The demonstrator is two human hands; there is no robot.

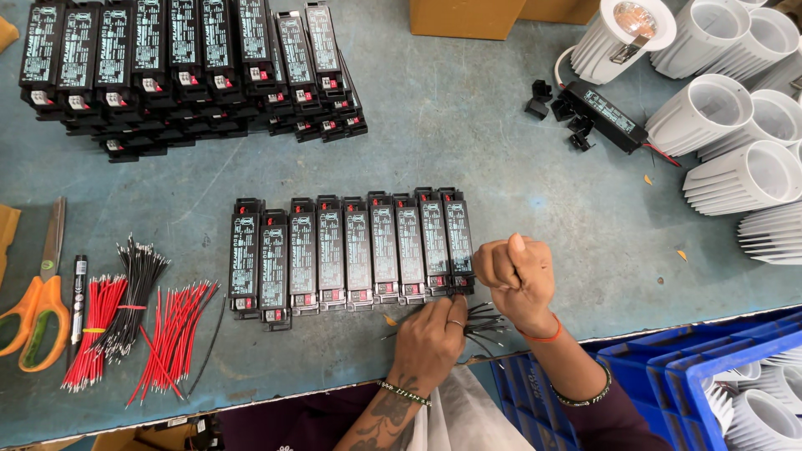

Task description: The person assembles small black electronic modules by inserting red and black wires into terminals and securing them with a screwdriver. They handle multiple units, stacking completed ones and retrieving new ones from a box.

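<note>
my hands at the right end of the row of black driver boxes, wiring the last one.

my left hand (430,330) grips a bundle of thin black wires (484,321) just below the row of driver boxes (351,250), keeping spares ready at the terminal ends; my right hand (516,276) is clenched in a fist against the rightmost box, and i cannot tell what is inside it. the boxes lie side by side, flat, terminals toward me, so each end is easy to reach. every box carries a long white-printed label on its black top and a small red-and-white tag near the terminal. left of the row lie red wires (171,330) and orange-handled scissors (38,309); beyond it a taller stack of the same boxes (192,67); right of it, white ribbed lamp housings (735,125) on the blue-grey table (468,125).
</note>
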